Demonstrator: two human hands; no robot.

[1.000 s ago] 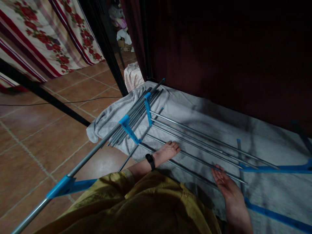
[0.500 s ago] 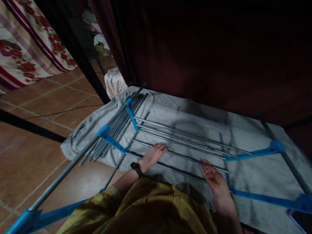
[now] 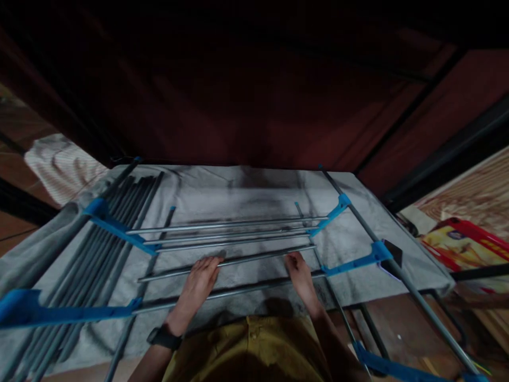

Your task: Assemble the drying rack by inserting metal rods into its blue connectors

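A thin grey metal tube lies crosswise in front of me, its ends free of the blue plastic brackets. My left hand, with a dark band on the wrist, is closed over its left part. At its right part, my right hand has its fingers curled round the tube; the fingertips are partly hidden. Beyond it, several parallel tubes span between a left bracket and a right bracket. Nearer me, another crossbar joins the front left bracket and front right bracket.
Several loose grey tubes lie bundled at the left on a grey blanket. A phone rests at the right beneath the side pole. Dark red curtain hangs behind. A red and yellow package stands far right.
My view has swung to the right. Both hands have stayed at the loose tube, and the right hand's fingers, stretched out before, are now curled at it.
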